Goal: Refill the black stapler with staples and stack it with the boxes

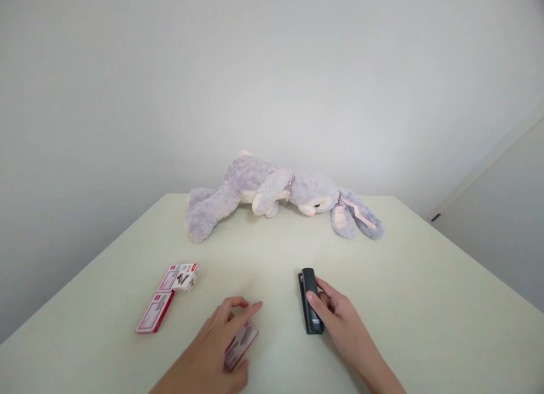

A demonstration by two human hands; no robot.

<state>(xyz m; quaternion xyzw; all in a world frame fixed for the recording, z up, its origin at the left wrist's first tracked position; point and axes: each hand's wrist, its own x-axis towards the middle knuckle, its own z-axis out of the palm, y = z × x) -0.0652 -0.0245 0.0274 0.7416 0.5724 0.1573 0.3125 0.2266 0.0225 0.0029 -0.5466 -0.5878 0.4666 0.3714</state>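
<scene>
My right hand (335,312) grips a black stapler (312,303) from its right side, with the thumb on top and the other fingers curled at the side. The stapler points away from me. Nearer the front, my left hand (219,337) is around a small red-and-white box (243,344), its thumb at the near end and fingers at the far end. That hand's index finger stretches out to the right over the box. Part of the box is hidden under the hand.
On the left lie two flat red-and-white boxes, one nearer (153,313) and one farther (168,279), beside a small white box with a printed picture (186,277). A grey plush rabbit (263,184) lies along the back of the pale table (255,258), against the wall.
</scene>
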